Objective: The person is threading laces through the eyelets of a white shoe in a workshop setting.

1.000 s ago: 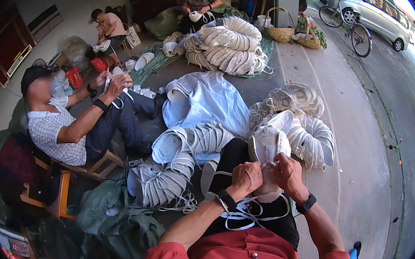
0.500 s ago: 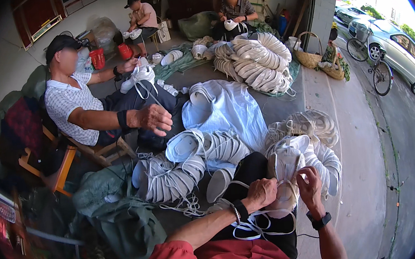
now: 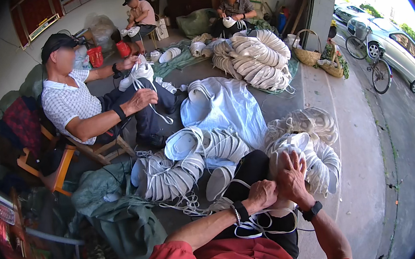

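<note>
A pale lace-up shoe (image 3: pixel 281 206) rests on my black-trousered lap, mostly covered by my hands. My left hand (image 3: pixel 262 194) is closed against the left side of the shoe; its fingertips are hidden. Flat over the shoe's front lies my right hand (image 3: pixel 293 178), open with fingers stretched out. Loose white laces (image 3: pixel 252 229) hang in loops below my left hand, across my lap. Just beyond my right hand, a bunch of stacked white shoes (image 3: pixel 319 160) lies on the floor.
More shoe stacks (image 3: pixel 174 176) lie left of my knees, beside a white sheet (image 3: pixel 231 114). A large shoe pile (image 3: pixel 261 59) stands farther back. Green cloth (image 3: pixel 119 211) lies at left. A seated co-worker (image 3: pixel 78 93) laces a shoe; two others work behind. Baskets (image 3: pixel 307 55) stand at right.
My right hand has gone from pinched fingers beside the shoe to spread flat over its front. My left hand has stayed. The co-worker's near hand has moved up toward their shoe.
</note>
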A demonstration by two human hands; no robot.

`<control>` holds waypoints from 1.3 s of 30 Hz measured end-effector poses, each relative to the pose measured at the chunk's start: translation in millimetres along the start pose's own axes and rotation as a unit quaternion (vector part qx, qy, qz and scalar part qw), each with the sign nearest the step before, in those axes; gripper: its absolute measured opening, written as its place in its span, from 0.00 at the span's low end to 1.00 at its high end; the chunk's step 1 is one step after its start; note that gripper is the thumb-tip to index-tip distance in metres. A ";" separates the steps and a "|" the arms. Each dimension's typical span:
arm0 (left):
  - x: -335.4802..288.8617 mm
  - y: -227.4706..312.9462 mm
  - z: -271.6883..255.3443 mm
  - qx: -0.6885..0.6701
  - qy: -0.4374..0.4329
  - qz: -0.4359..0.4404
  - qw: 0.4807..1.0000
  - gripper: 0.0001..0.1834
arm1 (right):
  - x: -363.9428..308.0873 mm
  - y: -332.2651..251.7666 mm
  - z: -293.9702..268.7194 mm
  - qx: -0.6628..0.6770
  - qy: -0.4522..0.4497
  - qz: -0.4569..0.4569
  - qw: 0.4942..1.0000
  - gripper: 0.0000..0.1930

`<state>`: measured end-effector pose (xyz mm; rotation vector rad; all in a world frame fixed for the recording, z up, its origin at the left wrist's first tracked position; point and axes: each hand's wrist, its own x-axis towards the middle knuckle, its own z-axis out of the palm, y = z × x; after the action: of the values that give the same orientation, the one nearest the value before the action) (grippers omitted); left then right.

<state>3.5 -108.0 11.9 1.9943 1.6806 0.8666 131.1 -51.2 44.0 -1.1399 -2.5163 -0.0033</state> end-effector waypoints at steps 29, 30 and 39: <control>25.1 3.3 -31.3 0.092 0.012 0.080 0.992 0.17 | -2.6 2.3 -18.3 0.010 -0.069 -0.086 0.994 0.08; 29.2 2.0 -32.9 0.097 -0.030 0.072 0.992 0.17 | 0.2 2.4 -22.3 -0.015 -0.071 -0.111 0.991 0.07; 44.3 -12.5 -31.3 0.093 -0.170 0.063 0.979 0.13 | 10.0 1.8 -37.9 0.018 -0.082 -0.137 0.987 0.05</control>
<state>-22.8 -65.1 35.8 2.2425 1.4983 0.3854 139.2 -48.5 82.3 -0.8011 -2.7884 0.0659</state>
